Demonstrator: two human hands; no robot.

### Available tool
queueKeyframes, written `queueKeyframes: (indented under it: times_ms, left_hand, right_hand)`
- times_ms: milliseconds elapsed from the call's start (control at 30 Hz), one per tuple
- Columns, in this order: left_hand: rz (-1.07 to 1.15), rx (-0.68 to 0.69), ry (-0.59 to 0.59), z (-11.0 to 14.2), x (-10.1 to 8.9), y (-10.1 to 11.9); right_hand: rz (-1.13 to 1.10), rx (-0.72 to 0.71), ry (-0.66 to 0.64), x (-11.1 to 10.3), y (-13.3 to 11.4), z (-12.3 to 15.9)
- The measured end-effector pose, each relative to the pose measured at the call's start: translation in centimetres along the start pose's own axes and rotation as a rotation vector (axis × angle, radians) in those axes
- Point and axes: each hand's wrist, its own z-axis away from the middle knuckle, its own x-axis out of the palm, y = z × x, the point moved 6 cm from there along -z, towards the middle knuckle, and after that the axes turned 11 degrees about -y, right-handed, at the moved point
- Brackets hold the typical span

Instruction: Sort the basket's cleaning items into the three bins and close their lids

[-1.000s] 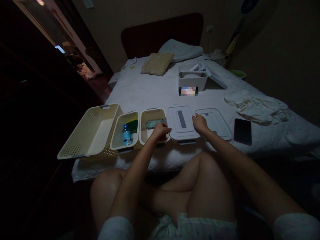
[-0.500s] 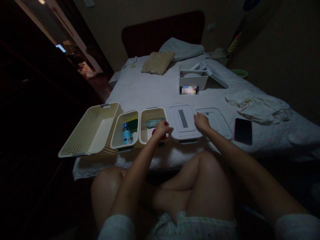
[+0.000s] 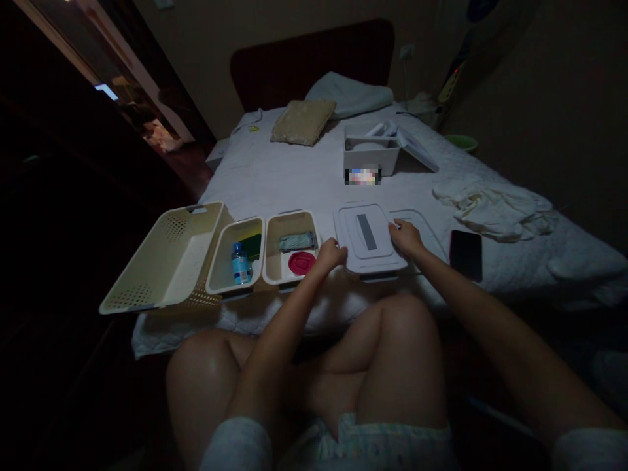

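Note:
A white lid (image 3: 351,245) with a grey strip in its middle is held between my two hands, near the bed's front edge. My left hand (image 3: 331,254) pinches its left edge. At its right edge my right hand (image 3: 406,237) has its fingers closed on the rim. A second pale lid (image 3: 426,226) lies partly hidden behind the first lid and my right hand. Left of my left hand stands a cream bin (image 3: 272,242) with a folded greenish cloth (image 3: 296,241) and a round red item (image 3: 301,263) inside.
Another cream bin (image 3: 212,278) holds a blue bottle (image 3: 240,263) and a green item (image 3: 252,246). Farther left lies a larger perforated basket (image 3: 142,261). A phone-like dark slab (image 3: 466,255), crumpled white cloth (image 3: 500,212), a grey-white box (image 3: 371,160) and a cushion (image 3: 303,122) rest on the bed.
My left hand has moved right from over the cream bin to the lid's left edge, uncovering the red item. The lid has shifted right with my right hand, covering more of the second lid.

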Motion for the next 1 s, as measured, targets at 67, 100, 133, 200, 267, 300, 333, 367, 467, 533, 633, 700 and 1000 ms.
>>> queueKeyframes:
  times_ms: [67,100,133,200,267,300,333,367,467,533,633,700,1000]
  left_hand:
    - [0.170,-0.035,-0.002,-0.2,1.3,-0.5]
    - [0.249,-0.051,0.000,-0.2,1.8,-0.8]
    - [0.318,-0.058,0.010,-0.2,2.2,-1.1]
    - [0.430,-0.048,0.049,-0.1,2.7,-1.6]
    - [0.520,-0.029,0.072,0.0,2.9,-2.1]
    - [0.564,-0.027,0.071,-0.1,3.0,-2.4]
    - [0.608,-0.036,0.065,-0.2,3.2,-2.8]
    - [0.647,-0.045,0.060,-0.3,3.4,-3.1]
    - [0.689,-0.025,0.094,-0.9,3.6,-3.8]
    - [0.656,0.011,0.153,-1.2,3.6,-4.0]
    - [0.615,0.043,0.251,-1.2,3.3,-4.2]
    - [0.606,0.060,0.308,-0.8,3.1,-4.2]
    - [0.456,0.020,0.409,0.9,3.4,-2.7]
  right_hand:
    - [-0.018,0.024,0.003,-0.3,0.8,-0.2]
    - [-0.035,0.026,0.006,-0.4,1.2,-0.3]
    - [-0.056,0.020,0.007,-0.4,1.5,-0.5]
    - [-0.099,-0.009,0.004,-0.4,2.0,-0.9]
    - [-0.113,-0.035,-0.011,-0.3,2.5,-1.3]
    - [-0.112,-0.040,-0.025,-0.2,2.8,-1.5]
    - [-0.113,-0.039,-0.040,-0.1,3.1,-1.6]
    - [-0.120,-0.035,-0.055,0.0,3.4,-1.6]
    - [-0.175,-0.036,-0.070,0.1,3.7,-1.4]
    - [-0.204,-0.052,-0.037,0.0,3.5,-1.1]
    - [-0.220,-0.061,0.021,-0.1,2.8,-0.6]
    - [-0.229,-0.063,0.026,0.0,2.3,-0.5]
    - [-0.243,-0.055,0.016,0.4,3.1,-0.5]
